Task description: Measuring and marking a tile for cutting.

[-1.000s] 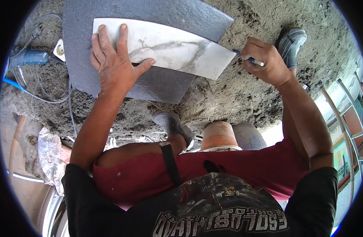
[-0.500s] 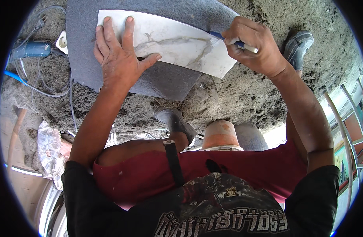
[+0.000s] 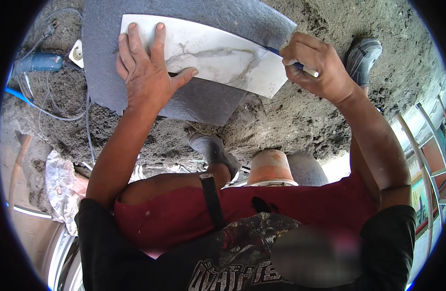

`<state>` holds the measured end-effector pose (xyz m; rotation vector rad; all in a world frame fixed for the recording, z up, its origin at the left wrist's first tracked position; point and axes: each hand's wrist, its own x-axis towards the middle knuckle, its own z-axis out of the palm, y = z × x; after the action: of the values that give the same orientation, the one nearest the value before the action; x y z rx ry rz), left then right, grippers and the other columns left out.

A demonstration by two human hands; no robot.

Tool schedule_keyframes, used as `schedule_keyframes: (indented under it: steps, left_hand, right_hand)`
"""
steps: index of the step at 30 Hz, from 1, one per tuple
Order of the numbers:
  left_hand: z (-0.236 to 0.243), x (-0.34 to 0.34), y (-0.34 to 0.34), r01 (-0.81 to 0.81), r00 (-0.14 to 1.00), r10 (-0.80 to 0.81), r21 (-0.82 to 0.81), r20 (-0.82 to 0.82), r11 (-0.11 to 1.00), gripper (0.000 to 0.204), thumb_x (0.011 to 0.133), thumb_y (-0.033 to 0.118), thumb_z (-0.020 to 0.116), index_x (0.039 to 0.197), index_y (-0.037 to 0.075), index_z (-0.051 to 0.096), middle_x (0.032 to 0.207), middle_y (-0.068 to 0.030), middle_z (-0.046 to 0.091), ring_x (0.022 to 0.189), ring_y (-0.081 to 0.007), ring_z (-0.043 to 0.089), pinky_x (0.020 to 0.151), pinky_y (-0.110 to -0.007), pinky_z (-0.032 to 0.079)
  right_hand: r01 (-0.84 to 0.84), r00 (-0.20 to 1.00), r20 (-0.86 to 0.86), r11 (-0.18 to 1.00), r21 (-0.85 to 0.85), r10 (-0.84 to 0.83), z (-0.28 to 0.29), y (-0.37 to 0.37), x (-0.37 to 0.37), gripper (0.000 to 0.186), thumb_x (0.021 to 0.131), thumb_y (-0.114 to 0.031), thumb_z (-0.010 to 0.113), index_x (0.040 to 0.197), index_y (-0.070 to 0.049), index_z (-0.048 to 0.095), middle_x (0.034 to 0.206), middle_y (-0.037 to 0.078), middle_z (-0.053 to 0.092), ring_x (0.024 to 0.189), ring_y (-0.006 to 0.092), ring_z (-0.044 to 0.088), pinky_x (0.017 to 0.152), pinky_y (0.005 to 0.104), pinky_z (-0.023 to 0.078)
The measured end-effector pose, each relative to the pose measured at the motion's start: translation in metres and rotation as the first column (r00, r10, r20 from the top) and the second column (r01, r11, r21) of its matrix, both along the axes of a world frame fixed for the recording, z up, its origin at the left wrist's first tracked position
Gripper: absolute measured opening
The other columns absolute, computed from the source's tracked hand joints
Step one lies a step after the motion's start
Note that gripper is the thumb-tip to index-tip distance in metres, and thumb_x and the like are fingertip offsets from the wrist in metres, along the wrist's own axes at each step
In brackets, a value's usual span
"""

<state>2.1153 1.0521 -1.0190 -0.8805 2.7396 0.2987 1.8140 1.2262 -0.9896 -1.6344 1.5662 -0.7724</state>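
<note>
A white marble-patterned tile (image 3: 218, 58) lies on a larger dark grey slab (image 3: 203, 97) on the sandy ground. My left hand (image 3: 145, 68) presses flat on the tile's left part, fingers spread. My right hand (image 3: 312, 65) is closed around a blue and white pen-like tool (image 3: 293, 65) at the tile's right end, its tip touching the upper right edge of the tile.
A blue power tool (image 3: 38, 62) with cables and a white socket block (image 3: 76, 52) lie at the left. My shoes (image 3: 363, 58) (image 3: 215, 153) stand on the rough ground. An orange-brown bucket (image 3: 270, 167) sits between my legs. Crumpled sacking (image 3: 63, 189) lies at lower left.
My right hand with the pen-like tool has moved left from beyond the tile's right corner onto the tile's right end. The left hand has stayed pressed on the tile.
</note>
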Motion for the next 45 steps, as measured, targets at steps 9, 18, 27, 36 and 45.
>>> schedule_keyframes:
  steps: [9,18,27,36,45]
  left_hand:
    - [0.001,0.000,-0.001,-0.019,0.999,0.019,0.016,-0.048,1.000,0.113,0.071,0.068,0.074,0.156,0.022,0.015,0.156,-0.0262,0.004,0.142,-0.0509,0.007,0.109,-0.065,0.016]
    - [0.016,-0.007,0.001,-0.168,0.986,0.168,0.132,0.011,0.977,0.113,0.067,0.062,0.080,0.156,0.024,0.022,0.158,-0.0269,0.002,0.145,-0.0515,0.001,0.110,-0.068,0.011]
    - [0.016,-0.010,-0.009,-0.360,0.832,0.436,0.264,-0.343,0.895,0.097,0.071,0.030,0.082,0.148,0.009,0.028,0.150,-0.0278,0.025,0.137,-0.0466,0.028,0.109,-0.062,0.020]
    - [0.034,0.024,-0.051,-0.351,0.679,0.427,0.247,-0.597,0.903,0.069,0.075,0.015,0.074,0.137,0.004,0.045,0.126,-0.0194,0.055,0.116,-0.0366,0.052,0.100,-0.048,0.039]
    - [0.026,0.039,-0.150,-0.572,0.476,0.638,0.339,-0.605,0.747,0.055,0.083,0.007,0.068,0.135,0.003,0.049,0.121,-0.0154,0.061,0.107,-0.0256,0.058,0.091,-0.039,0.048]
  right_hand:
    - [0.188,0.973,0.015,0.826,0.531,-0.231,0.006,0.047,-0.028,0.012,0.079,-0.003,0.056,0.091,-0.004,0.053,0.074,0.014,0.061,0.066,0.0328,0.062,0.065,0.0414,0.049]
    - [0.475,0.603,-0.152,0.199,0.857,-0.783,-0.005,0.078,0.051,0.034,0.099,-0.029,0.052,0.118,0.000,0.057,0.094,0.007,0.068,0.062,0.0099,0.054,0.054,0.0272,0.043]
    - [0.551,0.552,-0.117,0.256,0.794,-0.826,-0.020,0.075,0.069,0.028,0.097,-0.028,0.061,0.094,0.000,0.060,0.075,0.004,0.062,0.057,0.0093,0.051,0.053,0.0283,0.042]
    - [0.626,0.587,-0.101,0.371,0.686,-0.804,0.008,0.055,0.107,0.036,0.094,-0.034,0.067,0.087,0.001,0.059,0.065,0.003,0.058,0.057,0.0107,0.052,0.053,0.0296,0.043]
    - [0.565,0.671,-0.036,0.479,0.672,-0.741,-0.004,-0.033,0.150,0.036,0.094,-0.032,0.064,0.089,0.003,0.063,0.067,0.015,0.065,0.060,0.0316,0.064,0.062,0.0417,0.050]
